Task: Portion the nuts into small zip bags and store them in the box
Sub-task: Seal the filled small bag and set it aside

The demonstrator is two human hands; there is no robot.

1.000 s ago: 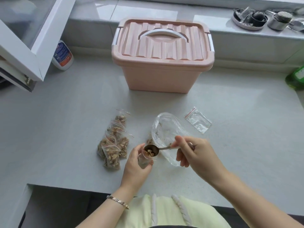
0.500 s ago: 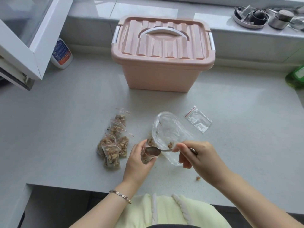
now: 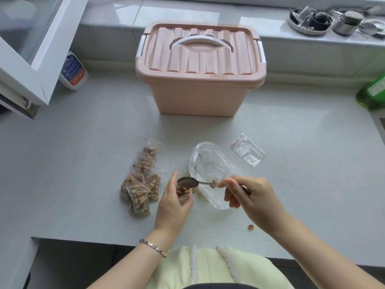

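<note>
One heap of filled zip bags [image 3: 139, 184], lying on the surface [image 3: 312, 163] just left of the left-hand grip, apparently set aside as finished portions. One left hand [image 3: 173, 207], its grip closed round a small zip bag [image 3: 185, 198], held upright and mouth-up so the nuts [image 3: 181, 191] inside could not spill. One spoon [image 3: 187, 182], bowl directly over that bag's mouth, handle running rightward into the right hand [image 3: 252, 197], whose grip pinched it between thumb and fingers, likely for tipping. One box [image 3: 200, 67], pink, lid on, well beyond both grips, holding none of the visible bags. One large clear bag [image 3: 210, 170], between and beyond the two grips, mouth gaping, nearly emptied. One empty zip bag [image 3: 248, 150], flat, beyond the right-hand grip, presumably next in line. One stray nut piece [image 3: 250, 226], beside the right wrist.
</note>
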